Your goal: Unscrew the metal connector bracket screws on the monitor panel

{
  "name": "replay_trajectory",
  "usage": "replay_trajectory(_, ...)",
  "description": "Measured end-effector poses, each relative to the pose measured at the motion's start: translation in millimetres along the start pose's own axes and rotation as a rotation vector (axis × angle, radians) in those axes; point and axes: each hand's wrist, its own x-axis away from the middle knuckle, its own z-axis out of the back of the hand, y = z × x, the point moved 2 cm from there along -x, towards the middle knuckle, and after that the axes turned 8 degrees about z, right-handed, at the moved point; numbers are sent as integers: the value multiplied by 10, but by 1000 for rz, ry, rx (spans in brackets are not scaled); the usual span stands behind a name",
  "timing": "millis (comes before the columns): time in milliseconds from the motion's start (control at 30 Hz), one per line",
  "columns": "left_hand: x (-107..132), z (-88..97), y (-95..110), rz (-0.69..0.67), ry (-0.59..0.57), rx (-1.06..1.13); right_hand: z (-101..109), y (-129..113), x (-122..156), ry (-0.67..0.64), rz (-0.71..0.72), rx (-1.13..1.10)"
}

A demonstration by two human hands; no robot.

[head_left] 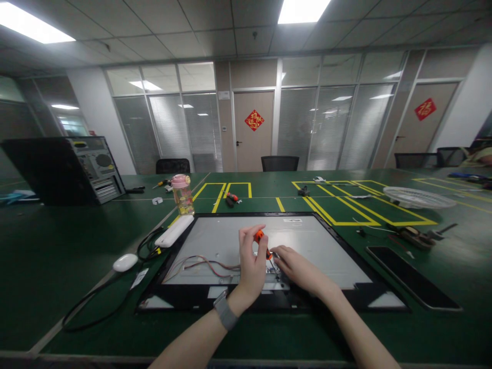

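Note:
My left hand (252,259), with a grey watch on its wrist, is closed around the orange and black handle of a screwdriver (260,236). The screwdriver slants down to the right, its tip at a small circuit board (273,270) near the lower middle of a flat display panel (323,241). My right hand (295,264) rests beside the tip, fingers reaching forward and thumb a little apart, close to the board. Whether those fingertips pinch anything small is hard to see. Thin wires (209,262) run left from the board across the panel's grey back.
Left of the panel are a white power strip (175,231), a white mouse (125,262), black cable and a pink-lidded bottle (182,195). A computer case (69,166) stands far left. Pliers (229,200) lie behind; a dark flat slab (411,277) and a tool (415,237) lie right.

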Motion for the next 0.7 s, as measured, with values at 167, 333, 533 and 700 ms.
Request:
replay_trajectory(167,7,0,-12,89,-16,75,-17,23,-1,-5,-6,6)
replay_trajectory(333,-8,1,-11,37,-50,84,-10,16,-4,-8,-14,4)
replay_trajectory(533,8,-14,-22,63,-25,41,1,-2,-11,-7,-10,4)
replay_trajectory(700,15,-21,-33,131,-71,131,-5,7,-12,-1,-13,6)
